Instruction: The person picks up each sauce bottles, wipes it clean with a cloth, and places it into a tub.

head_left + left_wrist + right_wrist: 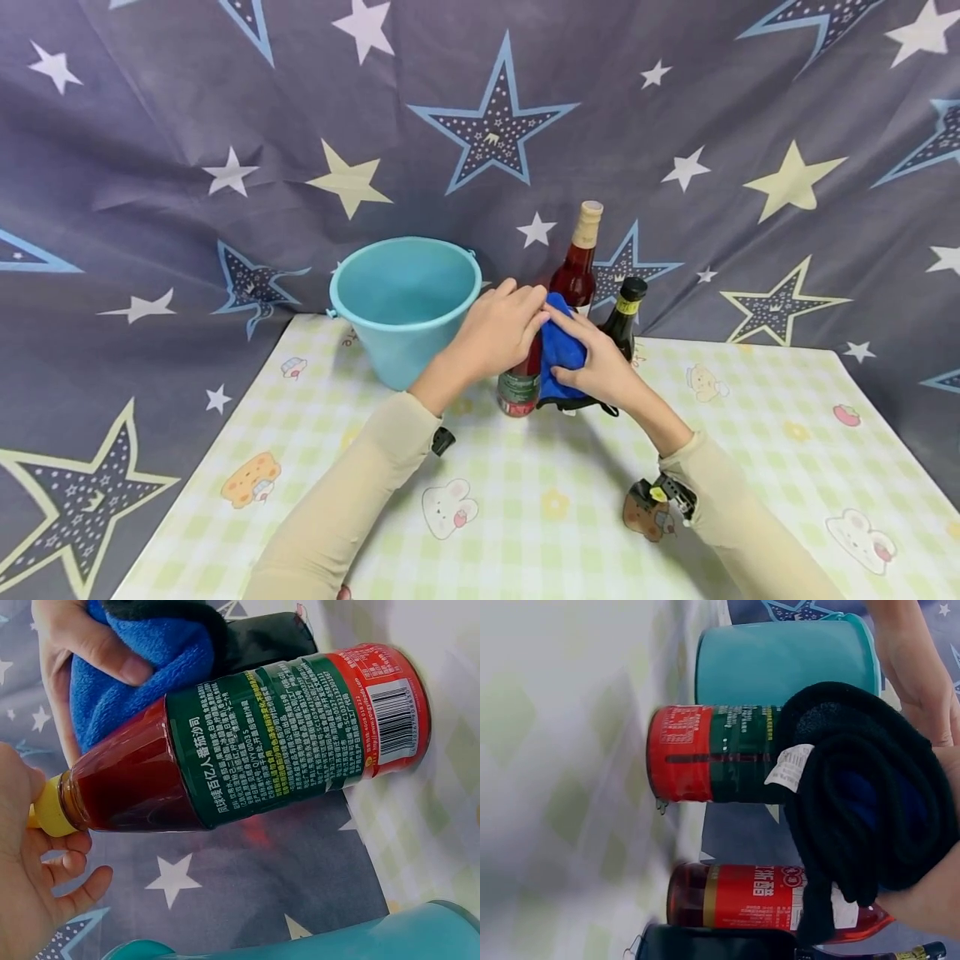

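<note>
At left we see the light-blue bucket [397, 358], standing beside the left hand [498, 329], whose thumb and fingers pinch the yellow cap [52, 810] of the red-and-green-labelled bottle [519, 387], probably to steady it upright on the table [510, 550]. Further right, we find the blue cloth [558, 346] bunched against that bottle, perhaps for wiping; the right hand [603, 362] grips it, thumb apart from bent fingers. Behind stand the tall red bottle [576, 271] and dark bottle [621, 325].
</note>
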Tool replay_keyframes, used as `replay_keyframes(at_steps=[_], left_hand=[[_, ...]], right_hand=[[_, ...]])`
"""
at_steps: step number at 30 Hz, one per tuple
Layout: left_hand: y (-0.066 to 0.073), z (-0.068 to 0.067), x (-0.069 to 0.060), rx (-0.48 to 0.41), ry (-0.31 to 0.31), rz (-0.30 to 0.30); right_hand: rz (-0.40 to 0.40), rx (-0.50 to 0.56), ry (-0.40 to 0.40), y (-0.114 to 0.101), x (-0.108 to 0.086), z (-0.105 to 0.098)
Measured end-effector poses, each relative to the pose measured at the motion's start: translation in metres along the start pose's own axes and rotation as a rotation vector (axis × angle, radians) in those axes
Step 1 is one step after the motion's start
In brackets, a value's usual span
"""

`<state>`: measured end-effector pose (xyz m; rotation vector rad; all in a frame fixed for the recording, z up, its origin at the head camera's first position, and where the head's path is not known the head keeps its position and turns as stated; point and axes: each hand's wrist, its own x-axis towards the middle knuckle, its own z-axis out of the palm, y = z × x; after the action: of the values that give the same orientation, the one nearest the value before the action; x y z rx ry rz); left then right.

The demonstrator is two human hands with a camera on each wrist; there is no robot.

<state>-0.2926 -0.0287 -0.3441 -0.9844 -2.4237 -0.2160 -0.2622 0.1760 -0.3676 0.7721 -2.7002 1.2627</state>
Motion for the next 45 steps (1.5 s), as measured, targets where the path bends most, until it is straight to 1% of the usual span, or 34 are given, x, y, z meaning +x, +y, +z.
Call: replay_keyframes(at_steps=[5,11,14,19,24,31,37,41,45], left_hand=[[0.000,0.003,-0.001,-0.002,0.006,0.011],[0.000,0.003,-0.001,0.020,0.031,0.024],[0.000,0.003,-0.001,0.018,0.037,0.026],[-0.001,0.001,-0.001,0.008,0.017,0.009],[0.000,0.001,-0.001,-0.004,-0.011,-0.012],[0.001,0.000,0.000,0.009,-0.011,-0.004],[0.001,-0.001,0.001,0.013,-0.001,0.000],[0.001,-0.002,0.001,0.008,-0.011,-0.007],[0.002,-0.003,0.000,0.000,-0.030,-0.014]], right_hand=[[0.021,-0.032,-0.010,0.007,-0.004,0.005],[-0.004,-0.094,-0.031,0.015,-0.006,0.010],[-0.005,-0.108,-0.054,0.019,-0.006,0.012],[0.021,-0.117,-0.106,0.024,-0.006,0.016],[0.054,-0.136,-0.158,0.032,-0.009,0.025],[0.123,-0.180,-0.229,0.041,-0.011,0.035],[0.137,-0.259,-0.306,0.038,-0.008,0.034],[0.152,-0.265,-0.343,0.035,-0.006,0.031],[0.147,-0.238,-0.362,0.034,-0.005,0.024]])
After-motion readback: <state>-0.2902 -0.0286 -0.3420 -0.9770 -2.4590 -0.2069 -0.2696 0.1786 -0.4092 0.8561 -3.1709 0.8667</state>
